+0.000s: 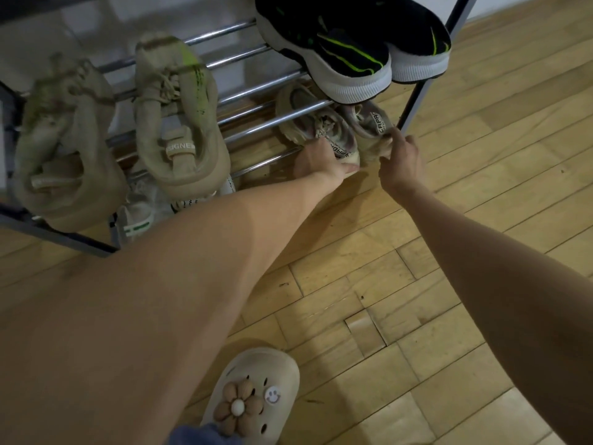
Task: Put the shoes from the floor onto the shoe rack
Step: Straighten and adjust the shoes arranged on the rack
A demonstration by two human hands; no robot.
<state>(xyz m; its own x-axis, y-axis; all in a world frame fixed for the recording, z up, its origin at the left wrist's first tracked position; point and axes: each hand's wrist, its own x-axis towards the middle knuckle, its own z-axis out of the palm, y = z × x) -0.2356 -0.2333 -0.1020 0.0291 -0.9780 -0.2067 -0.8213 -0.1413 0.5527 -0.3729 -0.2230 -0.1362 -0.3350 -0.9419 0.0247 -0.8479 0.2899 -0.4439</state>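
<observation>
A: Two pale beige-and-mauve mesh sneakers sit side by side on the lowest rung of the chrome-barred metal shoe rack (256, 88), heels toward the person. The left sneaker (321, 133) has the left hand (316, 162) cupped round its heel, and the right sneaker (372, 123) has the right hand (401, 159) at its heel collar.

B: Why hold them by the heel?

A: My guess is it lets the toes slide in under the upper bars while both get pushed back together. The left fingers wrap under the heel; the right fingers look pinched narrow on the collar fabric, though blur makes that less certain.

B: So the pair is off the wooden plank floor (417, 300)?

A: It looks so, or nearly; I cannot tell whether the heels rest on a bar or just above the boards.

B: Any writing?

A: The right sneaker's heel strip reads "CAPAD", cut off. The left one carries similar letters, too smeared to read. On the tier above, one of the two sand-coloured knit trainers (179, 123) shows "SIGNE" on its pull tab, probably part of a longer word.

B: And the rest?

A: A pair of black chunky trainers with neon-green stripes and white soles (353, 49) sits at the right end above. White shoes with green trim (138, 216) peek out below the knit ones. A beige foam clog with a flower charm and a smiley badge (253, 399) is on the person's foot.
</observation>
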